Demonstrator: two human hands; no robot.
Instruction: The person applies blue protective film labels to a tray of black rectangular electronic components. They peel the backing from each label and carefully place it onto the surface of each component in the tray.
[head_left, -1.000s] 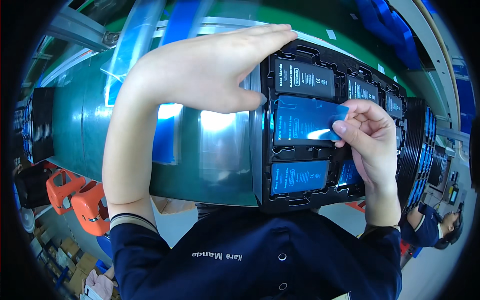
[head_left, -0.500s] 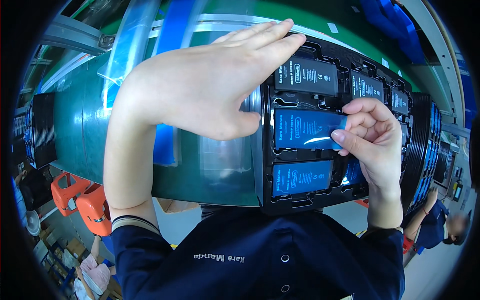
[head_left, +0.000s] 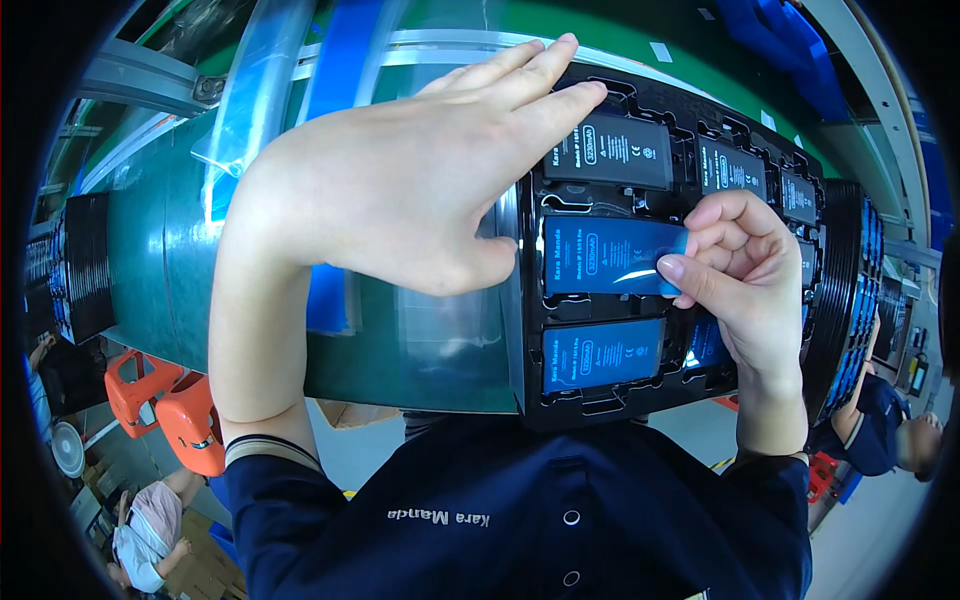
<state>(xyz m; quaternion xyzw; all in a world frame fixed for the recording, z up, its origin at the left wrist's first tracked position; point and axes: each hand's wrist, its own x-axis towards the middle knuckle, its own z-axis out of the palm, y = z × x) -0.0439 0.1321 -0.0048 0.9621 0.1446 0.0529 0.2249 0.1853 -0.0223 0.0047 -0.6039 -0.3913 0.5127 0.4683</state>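
A black plastic tray (head_left: 533, 385) holds flat phone batteries in moulded slots. My right hand (head_left: 738, 262) pinches the right end of a clear blue film (head_left: 640, 248) between thumb and fingers. That film lies over the middle battery (head_left: 575, 258) in the tray's left column, whose print shows through it. My left hand (head_left: 400, 185) is stretched out, fingers straight and thumb apart, over the tray's left edge; it holds nothing. Below, another battery (head_left: 605, 355) looks blue too. The upper battery (head_left: 625, 150) is dark, with no blue on it.
Blue film strips (head_left: 335, 295) and clear plastic sheets lie on the green bench (head_left: 160, 250) at left. Stacked black trays stand at the far left (head_left: 85, 265) and right (head_left: 850, 300). Orange stools (head_left: 190, 425) are beyond the bench. Other people (head_left: 865, 430) appear at both lower sides.
Both hands hold nearly the same pose, and the right still pinches the film, slightly further left. The person at lower left has moved.
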